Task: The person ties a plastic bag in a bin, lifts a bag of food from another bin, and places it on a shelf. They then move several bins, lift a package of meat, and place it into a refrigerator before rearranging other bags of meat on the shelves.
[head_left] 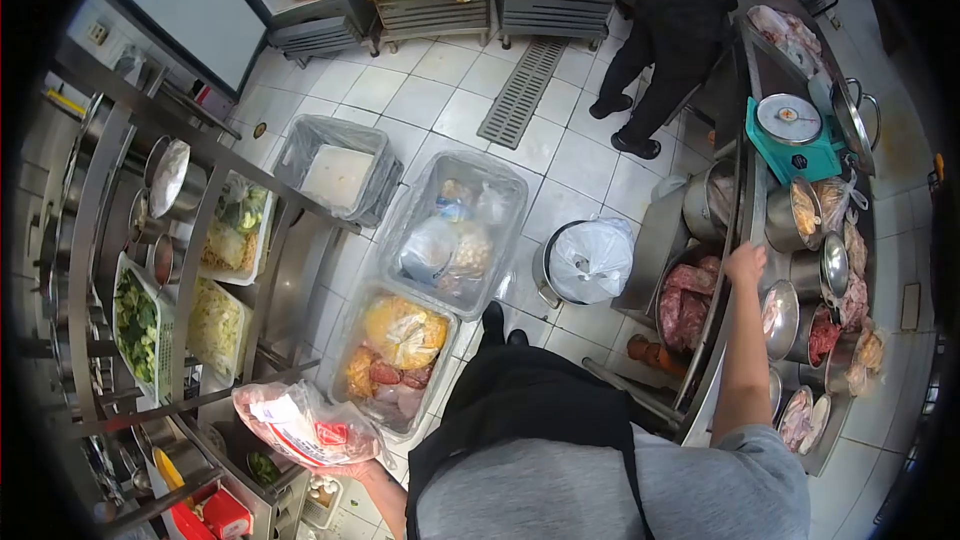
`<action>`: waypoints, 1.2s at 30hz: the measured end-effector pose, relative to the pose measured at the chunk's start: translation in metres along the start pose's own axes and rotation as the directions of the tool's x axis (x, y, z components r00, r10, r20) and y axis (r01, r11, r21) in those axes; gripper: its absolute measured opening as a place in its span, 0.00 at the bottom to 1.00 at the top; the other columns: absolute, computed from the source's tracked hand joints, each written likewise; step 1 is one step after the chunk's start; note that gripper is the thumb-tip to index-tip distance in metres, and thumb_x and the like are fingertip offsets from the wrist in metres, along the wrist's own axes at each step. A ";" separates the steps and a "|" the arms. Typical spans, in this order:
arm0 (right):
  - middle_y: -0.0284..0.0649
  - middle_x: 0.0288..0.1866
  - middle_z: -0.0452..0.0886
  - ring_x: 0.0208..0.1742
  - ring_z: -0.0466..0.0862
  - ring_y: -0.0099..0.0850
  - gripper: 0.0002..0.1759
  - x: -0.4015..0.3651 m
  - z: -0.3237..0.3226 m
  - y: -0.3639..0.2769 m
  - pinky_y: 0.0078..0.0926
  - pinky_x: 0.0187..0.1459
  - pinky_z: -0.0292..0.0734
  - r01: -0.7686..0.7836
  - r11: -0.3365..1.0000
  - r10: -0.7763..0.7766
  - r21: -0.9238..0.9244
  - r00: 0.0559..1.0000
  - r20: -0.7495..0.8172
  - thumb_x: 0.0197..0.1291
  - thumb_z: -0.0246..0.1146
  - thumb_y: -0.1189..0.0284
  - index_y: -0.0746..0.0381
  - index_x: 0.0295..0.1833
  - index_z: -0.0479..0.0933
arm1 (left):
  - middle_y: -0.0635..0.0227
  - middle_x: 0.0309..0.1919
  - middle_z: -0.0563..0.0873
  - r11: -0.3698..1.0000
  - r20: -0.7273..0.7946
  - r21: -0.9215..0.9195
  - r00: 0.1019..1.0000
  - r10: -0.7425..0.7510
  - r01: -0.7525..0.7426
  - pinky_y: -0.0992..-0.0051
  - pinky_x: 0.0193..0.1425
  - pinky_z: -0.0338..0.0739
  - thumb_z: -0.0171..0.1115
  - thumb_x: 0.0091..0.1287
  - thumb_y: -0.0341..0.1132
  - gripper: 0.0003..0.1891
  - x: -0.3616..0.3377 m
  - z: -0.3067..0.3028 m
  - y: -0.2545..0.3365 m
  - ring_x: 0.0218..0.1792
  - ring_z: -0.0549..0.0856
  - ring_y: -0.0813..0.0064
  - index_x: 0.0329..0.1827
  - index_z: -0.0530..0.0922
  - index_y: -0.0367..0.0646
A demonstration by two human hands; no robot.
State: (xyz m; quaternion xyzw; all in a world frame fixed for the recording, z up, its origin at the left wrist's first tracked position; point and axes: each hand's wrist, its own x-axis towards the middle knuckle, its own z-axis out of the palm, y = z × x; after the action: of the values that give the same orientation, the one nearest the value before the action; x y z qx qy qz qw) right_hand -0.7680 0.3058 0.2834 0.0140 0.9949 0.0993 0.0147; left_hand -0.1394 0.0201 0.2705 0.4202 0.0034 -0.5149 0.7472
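My left hand (372,472) holds a clear plastic bag of raw meat (300,428) with red and white printing. It is at the lower left, beside the steel rack, and the bag covers most of its fingers. My right arm reaches out to the steel counter (738,190), where my right hand (745,265) is at the edge with its fingers curled. Near that hand are a lidded metal pot (832,265) and a steel bowl (779,315). A large pot of raw meat (690,305) stands lower, under the counter's edge.
Floor tubs hold bagged food (455,230) and bagged meat (400,345). Near them stand a lined grey bin (345,170) and a bag-covered pot (590,260). Vegetable baskets (140,330) fill the left rack. A co-worker (670,30) stands by the counter, near a teal scale (795,140).
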 end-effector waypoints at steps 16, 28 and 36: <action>0.48 0.51 0.64 0.52 0.67 0.44 0.25 0.031 0.050 0.028 0.33 0.52 0.68 -0.045 0.999 0.042 -0.031 0.995 -0.091 0.52 0.49 0.81 0.69 0.59 0.60 | 0.64 0.63 0.64 0.967 0.184 0.103 0.951 -0.249 0.233 0.54 0.65 0.56 0.54 0.50 0.63 0.42 0.069 0.131 -0.115 0.62 0.63 0.57 0.65 0.60 0.47; 0.46 0.51 0.65 0.51 0.68 0.44 0.24 0.028 0.038 0.021 0.34 0.51 0.70 -0.009 0.993 0.000 -0.115 0.997 -0.082 0.53 0.48 0.80 0.70 0.58 0.60 | 0.64 0.63 0.65 0.923 0.218 0.220 0.906 -0.363 0.316 0.54 0.65 0.57 0.53 0.51 0.62 0.41 0.071 0.150 -0.155 0.62 0.64 0.57 0.65 0.60 0.47; 0.47 0.55 0.64 0.53 0.67 0.44 0.26 0.030 0.032 0.015 0.33 0.52 0.70 -0.033 0.990 0.032 -0.139 0.999 -0.013 0.53 0.48 0.82 0.71 0.60 0.58 | 0.64 0.63 0.65 0.913 0.203 0.224 0.899 -0.387 0.342 0.54 0.64 0.58 0.53 0.51 0.62 0.40 0.064 0.131 -0.142 0.61 0.64 0.57 0.64 0.60 0.47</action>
State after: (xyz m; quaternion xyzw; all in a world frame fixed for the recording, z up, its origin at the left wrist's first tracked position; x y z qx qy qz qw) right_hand -0.7963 0.3279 0.2541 0.0285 0.9852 0.1685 0.0087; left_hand -0.2750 -0.1285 0.2383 0.4125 -0.0567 -0.6917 0.5901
